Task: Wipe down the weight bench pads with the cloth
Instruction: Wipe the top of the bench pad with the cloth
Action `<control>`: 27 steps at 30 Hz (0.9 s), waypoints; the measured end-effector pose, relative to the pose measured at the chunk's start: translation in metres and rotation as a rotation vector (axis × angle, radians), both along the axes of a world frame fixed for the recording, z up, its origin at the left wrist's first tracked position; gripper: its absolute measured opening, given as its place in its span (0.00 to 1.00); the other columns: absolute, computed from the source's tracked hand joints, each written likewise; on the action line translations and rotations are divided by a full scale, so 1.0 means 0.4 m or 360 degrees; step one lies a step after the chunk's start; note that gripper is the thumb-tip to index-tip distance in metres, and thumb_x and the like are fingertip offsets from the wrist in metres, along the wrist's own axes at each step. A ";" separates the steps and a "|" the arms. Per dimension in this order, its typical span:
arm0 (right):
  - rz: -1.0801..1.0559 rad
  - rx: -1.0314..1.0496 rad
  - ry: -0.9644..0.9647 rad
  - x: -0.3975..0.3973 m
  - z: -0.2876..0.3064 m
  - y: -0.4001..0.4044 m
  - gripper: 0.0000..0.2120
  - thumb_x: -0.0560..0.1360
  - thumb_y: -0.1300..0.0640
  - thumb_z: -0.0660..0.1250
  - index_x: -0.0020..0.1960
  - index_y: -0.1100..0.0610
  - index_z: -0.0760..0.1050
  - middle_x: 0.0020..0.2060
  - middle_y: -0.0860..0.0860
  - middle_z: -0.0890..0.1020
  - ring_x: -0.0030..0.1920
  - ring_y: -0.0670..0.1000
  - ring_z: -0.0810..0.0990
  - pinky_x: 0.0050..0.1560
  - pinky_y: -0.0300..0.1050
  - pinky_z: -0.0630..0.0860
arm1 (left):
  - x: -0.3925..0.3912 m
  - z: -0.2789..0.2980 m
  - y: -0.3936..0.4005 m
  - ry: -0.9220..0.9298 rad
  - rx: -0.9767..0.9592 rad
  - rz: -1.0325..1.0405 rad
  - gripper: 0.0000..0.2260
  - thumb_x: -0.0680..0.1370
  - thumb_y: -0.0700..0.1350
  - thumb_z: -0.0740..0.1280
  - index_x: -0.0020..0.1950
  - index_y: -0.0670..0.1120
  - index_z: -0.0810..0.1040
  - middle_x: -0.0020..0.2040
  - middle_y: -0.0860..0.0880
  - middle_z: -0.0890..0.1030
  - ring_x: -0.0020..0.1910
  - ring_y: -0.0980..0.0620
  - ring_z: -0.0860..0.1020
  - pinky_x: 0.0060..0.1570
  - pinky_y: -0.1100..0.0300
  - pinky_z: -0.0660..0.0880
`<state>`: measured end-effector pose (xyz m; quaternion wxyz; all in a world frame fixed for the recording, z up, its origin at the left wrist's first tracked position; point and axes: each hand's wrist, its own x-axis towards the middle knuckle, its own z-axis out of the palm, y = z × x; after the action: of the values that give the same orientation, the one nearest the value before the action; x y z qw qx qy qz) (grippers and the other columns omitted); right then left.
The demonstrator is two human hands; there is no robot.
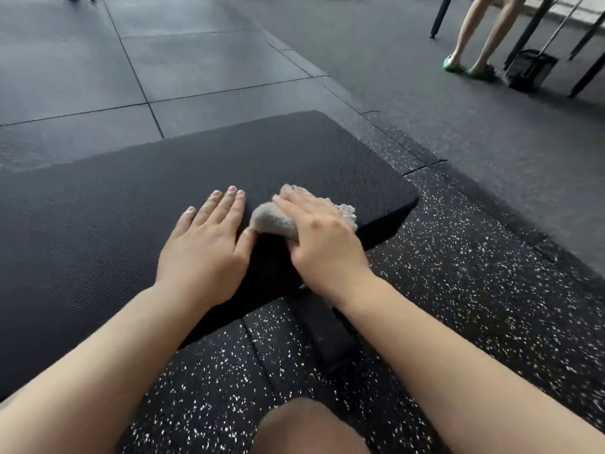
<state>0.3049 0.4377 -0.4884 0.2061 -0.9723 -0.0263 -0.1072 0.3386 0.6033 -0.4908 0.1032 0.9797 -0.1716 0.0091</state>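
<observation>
While left hand (pixel 204 249) braces pad (pixel 98 217), right hand (pixel 322 239) holds cloth (pixel 273 221).

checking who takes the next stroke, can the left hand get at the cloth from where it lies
Probably yes. The left hand lies flat on the bench pad, its thumb right beside the grey cloth; only the right hand, pressing on the cloth, covers part of it.

Pad (pixel 131 198) bare left; right edge near
</observation>
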 end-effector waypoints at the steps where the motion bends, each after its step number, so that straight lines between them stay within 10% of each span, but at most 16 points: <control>1: -0.0058 -0.0017 0.0018 -0.007 0.002 -0.045 0.27 0.75 0.60 0.60 0.75 0.51 0.65 0.75 0.48 0.64 0.76 0.48 0.58 0.77 0.48 0.48 | 0.008 0.000 0.011 0.0003 -0.0001 0.0023 0.26 0.82 0.57 0.44 0.79 0.53 0.43 0.78 0.58 0.43 0.76 0.60 0.41 0.75 0.57 0.41; 11: -0.1068 -0.0073 0.0216 0.206 0.035 0.047 0.25 0.79 0.58 0.55 0.76 0.55 0.59 0.77 0.53 0.58 0.77 0.52 0.54 0.76 0.49 0.49 | 0.023 -0.005 0.014 -0.0043 -0.0159 0.0050 0.26 0.82 0.53 0.44 0.79 0.47 0.46 0.79 0.51 0.45 0.78 0.54 0.42 0.75 0.50 0.42; 18: -0.0020 -0.0013 0.0178 0.045 0.017 0.115 0.30 0.74 0.64 0.59 0.75 0.51 0.63 0.76 0.48 0.62 0.77 0.46 0.56 0.76 0.43 0.47 | 0.022 -0.002 0.032 -0.0066 -0.0639 0.0167 0.29 0.78 0.50 0.45 0.78 0.39 0.52 0.78 0.41 0.52 0.78 0.47 0.50 0.75 0.54 0.46; 27: 0.0756 -0.0090 0.0152 0.181 0.001 0.196 0.24 0.80 0.54 0.59 0.75 0.53 0.64 0.74 0.49 0.66 0.75 0.48 0.60 0.76 0.45 0.51 | 0.017 0.008 0.031 -0.0063 -0.0849 0.0520 0.38 0.74 0.65 0.32 0.77 0.43 0.37 0.79 0.46 0.40 0.77 0.54 0.37 0.73 0.58 0.33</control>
<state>0.3771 0.5161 -0.4881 0.1993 -0.9481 -0.2474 -0.0090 0.3456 0.6155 -0.4876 0.3506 0.9323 -0.0053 0.0893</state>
